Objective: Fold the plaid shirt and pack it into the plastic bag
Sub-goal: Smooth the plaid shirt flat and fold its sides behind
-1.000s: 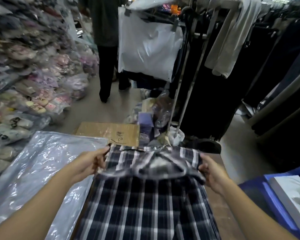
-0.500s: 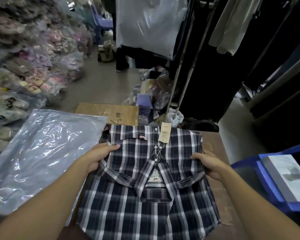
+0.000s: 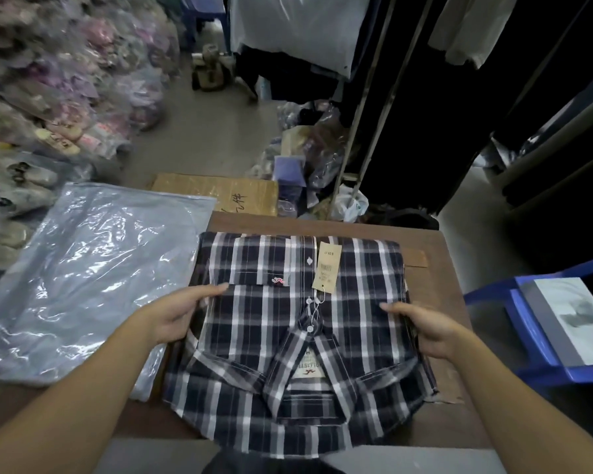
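The dark blue and white plaid shirt (image 3: 298, 323) lies folded front-up on the brown table (image 3: 435, 268), its collar toward me and a paper tag near the buttons. My left hand (image 3: 182, 313) grips the shirt's left edge, thumb on top. My right hand (image 3: 425, 326) grips the right edge the same way. A clear plastic bag (image 3: 83, 278) lies flat to the left of the shirt, partly over the table's edge.
A cardboard box (image 3: 216, 193) stands behind the table. A blue plastic stool (image 3: 528, 340) with a grey box on it is at the right. Bagged goods pile up at the left, and a clothes rack with dark garments (image 3: 425, 97) is behind.
The top half of the shirt has been folded over toward the far side and laid flat, front up. Both hands slid down to the shirt's side edges. The view tilted downward.
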Tool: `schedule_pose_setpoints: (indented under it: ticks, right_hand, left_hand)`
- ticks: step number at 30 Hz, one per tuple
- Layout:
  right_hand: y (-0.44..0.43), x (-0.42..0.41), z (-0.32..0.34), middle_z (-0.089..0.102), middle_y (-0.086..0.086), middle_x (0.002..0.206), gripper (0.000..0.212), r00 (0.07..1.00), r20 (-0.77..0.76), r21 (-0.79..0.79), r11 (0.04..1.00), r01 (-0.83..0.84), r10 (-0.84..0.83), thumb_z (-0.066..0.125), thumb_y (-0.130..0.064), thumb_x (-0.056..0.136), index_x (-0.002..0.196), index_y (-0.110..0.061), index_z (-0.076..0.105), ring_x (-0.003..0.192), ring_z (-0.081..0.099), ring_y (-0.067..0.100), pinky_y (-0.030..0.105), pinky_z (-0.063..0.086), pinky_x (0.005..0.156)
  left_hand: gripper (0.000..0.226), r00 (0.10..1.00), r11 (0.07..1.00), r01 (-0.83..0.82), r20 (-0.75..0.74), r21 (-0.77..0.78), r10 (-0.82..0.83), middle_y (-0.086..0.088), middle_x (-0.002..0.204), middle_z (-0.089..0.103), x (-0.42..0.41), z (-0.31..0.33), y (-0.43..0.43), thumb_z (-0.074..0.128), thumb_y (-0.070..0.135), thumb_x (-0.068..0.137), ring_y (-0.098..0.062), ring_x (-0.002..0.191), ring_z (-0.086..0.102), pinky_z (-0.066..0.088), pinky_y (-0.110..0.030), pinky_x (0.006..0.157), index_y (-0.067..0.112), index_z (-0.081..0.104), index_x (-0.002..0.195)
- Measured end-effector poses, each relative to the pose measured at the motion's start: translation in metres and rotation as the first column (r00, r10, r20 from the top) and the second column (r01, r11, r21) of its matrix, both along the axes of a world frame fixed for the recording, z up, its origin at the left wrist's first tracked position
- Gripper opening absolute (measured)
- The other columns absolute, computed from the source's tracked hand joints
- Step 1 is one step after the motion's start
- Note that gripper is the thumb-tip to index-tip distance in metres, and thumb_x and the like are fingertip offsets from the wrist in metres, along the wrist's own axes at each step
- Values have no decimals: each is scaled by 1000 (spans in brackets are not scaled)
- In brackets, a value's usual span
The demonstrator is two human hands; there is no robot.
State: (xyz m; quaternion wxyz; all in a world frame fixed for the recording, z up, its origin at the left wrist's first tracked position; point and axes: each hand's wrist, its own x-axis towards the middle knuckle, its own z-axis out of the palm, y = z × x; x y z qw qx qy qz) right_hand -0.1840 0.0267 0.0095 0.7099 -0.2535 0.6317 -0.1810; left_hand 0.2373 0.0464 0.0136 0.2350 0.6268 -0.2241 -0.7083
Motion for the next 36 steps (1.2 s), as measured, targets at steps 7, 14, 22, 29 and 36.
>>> schedule_pose_setpoints:
  ticks: [7,14,22,29,36]
  right_hand:
    - [0,-3,10,70,28,115,39,985,140,17,995,96,-97,63,4,79,118,5,61,99,71,40,49,61,78]
    - [18,-3,-19,67,28,122,54,1000,27,207,978,-6,0,65,5,80,132,3,53,118,62,43,56,43,108]
    - [-16,-3,8,67,12,130,73,988,-80,48,990,-131,135,81,-51,75,134,-15,57,120,63,31,52,44,108]
    - [-28,3,8,77,13,107,49,969,-235,-44,995,-94,81,76,-35,78,116,-7,63,101,73,31,52,51,100]
    - [-74,11,13,66,6,101,20,899,-431,-309,949,-69,-75,63,-36,95,95,-16,61,89,62,17,33,52,71]
  left_hand:
    - [38,980,990,-142,-141,13,142,-25,103,72,13,4,3,76,15,62,-38,89,71,55,-54,90,1,76,97]
    - [9,999,992,53,7,111,-54,-12,85,55,16,-6,15,58,4,73,-23,71,51,48,-41,82,10,62,69]
    - [69,998,999,-46,44,7,45,-16,142,54,18,5,-29,72,47,78,-32,132,49,28,-50,117,18,49,137]
    - [30,981,987,-160,111,7,158,-13,137,58,12,-14,-53,69,23,89,-31,138,41,19,-53,120,14,59,116]
    - [41,863,976,-168,457,-140,214,-10,109,66,1,-9,-88,69,33,89,-28,96,64,51,-43,83,4,58,115]
